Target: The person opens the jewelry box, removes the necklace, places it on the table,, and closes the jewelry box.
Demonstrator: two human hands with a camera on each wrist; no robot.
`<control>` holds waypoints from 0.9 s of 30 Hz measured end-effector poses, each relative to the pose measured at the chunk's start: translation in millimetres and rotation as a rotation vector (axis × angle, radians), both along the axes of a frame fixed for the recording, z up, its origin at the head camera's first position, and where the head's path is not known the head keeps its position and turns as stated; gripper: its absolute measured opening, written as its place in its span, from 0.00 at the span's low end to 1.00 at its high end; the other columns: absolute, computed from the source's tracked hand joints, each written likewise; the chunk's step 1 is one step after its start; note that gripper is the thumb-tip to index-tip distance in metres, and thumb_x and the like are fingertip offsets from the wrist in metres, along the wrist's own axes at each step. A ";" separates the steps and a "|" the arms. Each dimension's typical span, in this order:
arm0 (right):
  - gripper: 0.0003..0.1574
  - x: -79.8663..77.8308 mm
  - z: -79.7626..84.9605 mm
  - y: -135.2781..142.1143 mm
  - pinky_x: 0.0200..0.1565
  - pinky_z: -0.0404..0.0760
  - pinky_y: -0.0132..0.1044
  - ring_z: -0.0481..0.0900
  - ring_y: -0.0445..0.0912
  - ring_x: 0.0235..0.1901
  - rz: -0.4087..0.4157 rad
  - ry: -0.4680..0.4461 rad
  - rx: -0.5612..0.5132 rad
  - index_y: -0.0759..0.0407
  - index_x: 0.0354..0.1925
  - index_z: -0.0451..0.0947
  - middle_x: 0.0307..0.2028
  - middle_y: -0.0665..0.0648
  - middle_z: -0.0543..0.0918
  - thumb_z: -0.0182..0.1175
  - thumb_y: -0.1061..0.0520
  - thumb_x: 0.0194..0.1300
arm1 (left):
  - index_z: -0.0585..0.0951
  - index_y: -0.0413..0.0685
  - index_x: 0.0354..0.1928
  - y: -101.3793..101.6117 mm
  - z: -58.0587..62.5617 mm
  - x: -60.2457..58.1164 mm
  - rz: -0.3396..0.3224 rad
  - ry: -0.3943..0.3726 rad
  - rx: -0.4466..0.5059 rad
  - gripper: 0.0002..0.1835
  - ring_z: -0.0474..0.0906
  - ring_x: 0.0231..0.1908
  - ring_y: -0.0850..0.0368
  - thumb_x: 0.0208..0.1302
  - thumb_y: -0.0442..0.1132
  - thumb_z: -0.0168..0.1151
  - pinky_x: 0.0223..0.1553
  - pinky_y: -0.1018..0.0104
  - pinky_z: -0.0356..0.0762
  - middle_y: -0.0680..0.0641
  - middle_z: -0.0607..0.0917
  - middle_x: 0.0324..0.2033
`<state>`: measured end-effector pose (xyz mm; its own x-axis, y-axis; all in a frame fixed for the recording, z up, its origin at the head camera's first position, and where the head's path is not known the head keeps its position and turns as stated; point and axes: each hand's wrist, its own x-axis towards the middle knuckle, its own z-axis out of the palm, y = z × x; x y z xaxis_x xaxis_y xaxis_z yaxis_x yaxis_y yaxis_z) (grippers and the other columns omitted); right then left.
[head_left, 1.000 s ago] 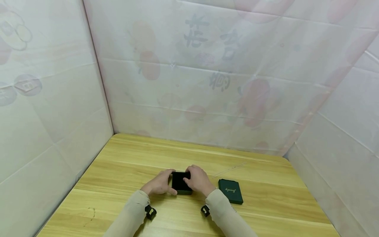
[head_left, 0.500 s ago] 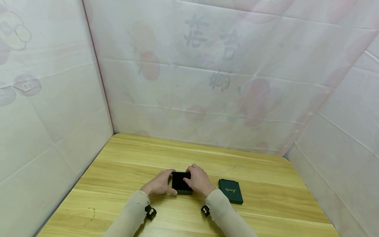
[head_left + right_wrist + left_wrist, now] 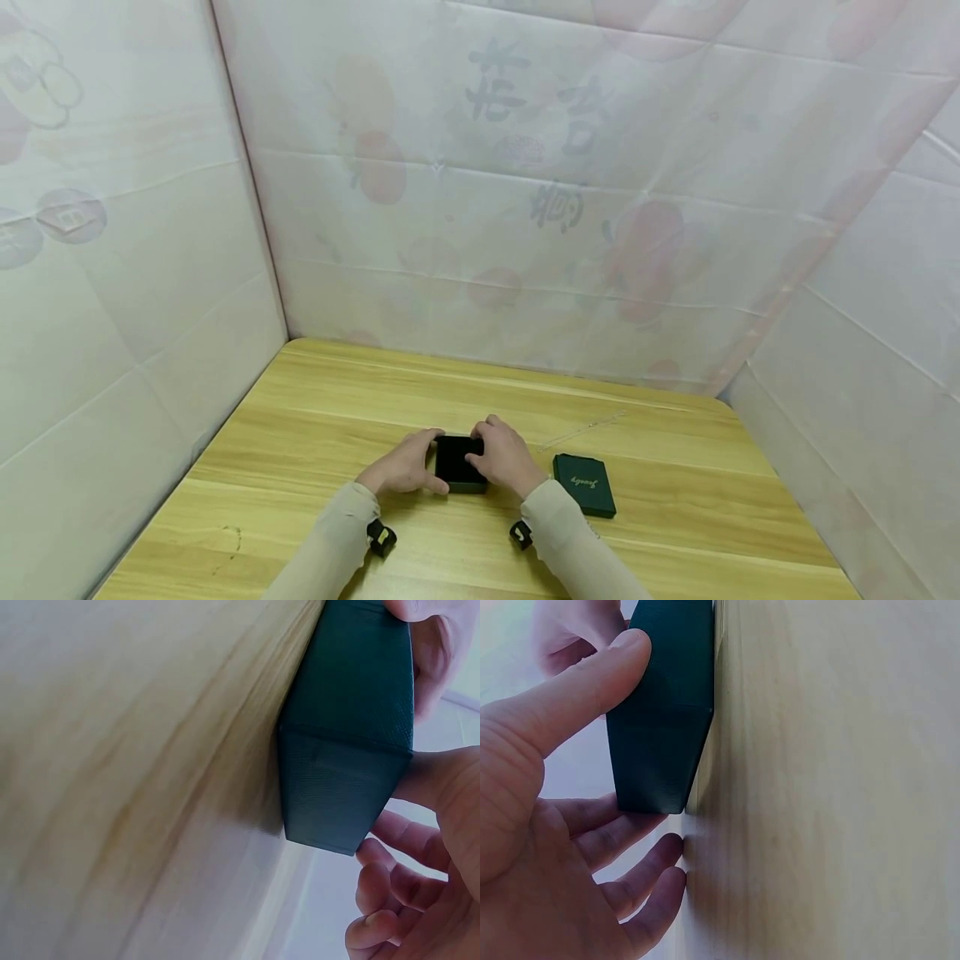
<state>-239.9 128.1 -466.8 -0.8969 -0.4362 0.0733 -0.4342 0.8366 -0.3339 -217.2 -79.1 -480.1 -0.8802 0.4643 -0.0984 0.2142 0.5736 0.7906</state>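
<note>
In the head view a dark green jewelry box base (image 3: 467,487) with a black insert (image 3: 457,457) sits on the table between both hands. My left hand (image 3: 405,463) holds it from the left, thumb on the near side, fingers around the far corner. The left wrist view shows that thumb on the box's green wall (image 3: 676,667). My right hand (image 3: 506,454) grips the far right part, its thumb over the black insert and its fingers at the far edge. In the right wrist view the green box end (image 3: 337,791) hides part of this thumb; the other fingers are curled.
To the right lies a green lid (image 3: 585,485) with gold lettering. Behind it a thin, fine chain (image 3: 581,430) is stretched out on the wooden table (image 3: 315,417). Pale printed cloth walls (image 3: 465,250) enclose the back and sides.
</note>
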 end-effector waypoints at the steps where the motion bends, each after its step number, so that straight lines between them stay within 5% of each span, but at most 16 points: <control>1: 0.17 -0.1 -0.5 0.1 0.41 0.77 0.42 0.76 0.47 0.35 -0.001 -0.002 -0.002 0.57 0.43 0.79 0.38 0.52 0.74 0.68 0.51 0.58 | 0.59 0.37 0.69 0.0 0.1 0.1 -0.001 0.000 0.000 0.48 0.60 0.62 0.38 0.51 0.46 0.74 0.57 0.44 0.63 0.36 0.67 0.62; 27: 0.09 -0.6 4.2 6.9 0.42 0.78 0.41 0.77 0.48 0.39 0.154 0.038 0.103 0.55 0.39 0.84 0.38 0.51 0.80 0.66 0.54 0.60 | 0.59 0.36 0.69 0.6 0.1 0.9 0.006 0.006 0.000 0.48 0.61 0.61 0.38 0.51 0.46 0.74 0.57 0.44 0.63 0.35 0.68 0.61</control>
